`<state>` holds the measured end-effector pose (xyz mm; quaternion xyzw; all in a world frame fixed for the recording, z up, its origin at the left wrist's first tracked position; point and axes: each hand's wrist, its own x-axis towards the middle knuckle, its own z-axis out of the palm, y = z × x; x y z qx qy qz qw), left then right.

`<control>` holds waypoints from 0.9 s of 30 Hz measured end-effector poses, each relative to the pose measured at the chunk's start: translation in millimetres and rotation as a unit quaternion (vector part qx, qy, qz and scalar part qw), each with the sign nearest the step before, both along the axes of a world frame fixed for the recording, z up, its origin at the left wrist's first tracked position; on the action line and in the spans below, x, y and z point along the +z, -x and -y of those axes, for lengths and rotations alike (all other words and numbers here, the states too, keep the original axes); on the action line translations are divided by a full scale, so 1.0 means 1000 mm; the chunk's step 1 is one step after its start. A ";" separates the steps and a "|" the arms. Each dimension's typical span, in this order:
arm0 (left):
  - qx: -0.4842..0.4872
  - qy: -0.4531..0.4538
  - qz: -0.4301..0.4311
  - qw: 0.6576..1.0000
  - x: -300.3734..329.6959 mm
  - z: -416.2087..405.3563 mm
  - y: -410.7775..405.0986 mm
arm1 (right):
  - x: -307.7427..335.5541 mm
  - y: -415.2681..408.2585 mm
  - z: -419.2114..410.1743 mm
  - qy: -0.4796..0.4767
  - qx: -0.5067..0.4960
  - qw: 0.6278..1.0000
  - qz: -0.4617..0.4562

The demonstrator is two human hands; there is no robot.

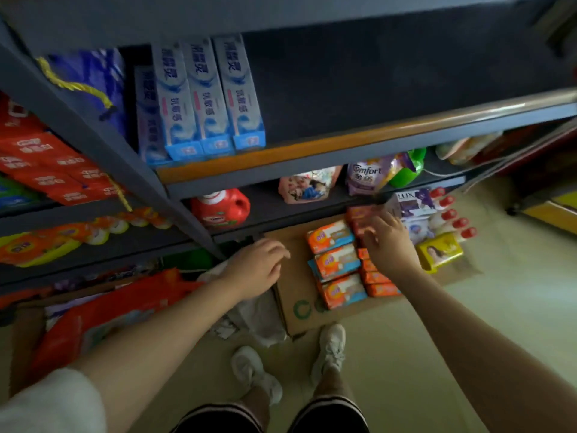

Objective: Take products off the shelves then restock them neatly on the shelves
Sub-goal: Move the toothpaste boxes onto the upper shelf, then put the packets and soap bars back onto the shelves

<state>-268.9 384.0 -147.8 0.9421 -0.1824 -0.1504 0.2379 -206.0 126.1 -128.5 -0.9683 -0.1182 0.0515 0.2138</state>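
Observation:
Several orange soap packs (338, 264) lie in rows on a flattened cardboard sheet (296, 295) on the floor, with smaller orange-red bars (374, 278) beside them. My right hand (390, 240) reaches down onto the red bars at the far end of that row, fingers spread over one; whether it grips is unclear. My left hand (257, 265) hovers open above the cardboard's left edge, holding nothing. Blue-and-white toothpaste boxes (206, 98) stand at the left of the upper shelf (359, 142), whose right side is bare.
A red detergent jug (221, 207), a pink pouch (307, 185) and a Comfort pouch (367, 176) sit on the lower shelf. A Lux box (412, 203), red-capped bottles (449, 214) and a yellow soap box (440, 251) lie right of the cardboard. Red packs (103, 314) fill the left floor.

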 end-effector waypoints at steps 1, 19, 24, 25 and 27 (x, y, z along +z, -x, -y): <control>0.002 -0.014 -0.048 0.999 -0.010 0.009 0.004 | -0.006 0.007 0.013 0.018 0.004 0.999 -0.026; 0.298 -0.049 -0.183 0.936 -0.162 0.132 -0.102 | -0.126 -0.050 0.083 0.082 0.210 0.960 -0.165; 0.301 -0.090 -0.190 0.930 -0.181 0.128 -0.101 | -0.148 -0.055 0.082 0.056 0.249 0.951 -0.173; 0.312 -0.080 -0.199 0.926 -0.182 0.126 -0.101 | -0.151 -0.055 0.079 0.052 0.254 0.950 -0.172; 0.331 -0.053 -0.228 0.914 -0.181 0.126 -0.100 | -0.159 -0.054 0.075 0.064 0.278 0.942 -0.177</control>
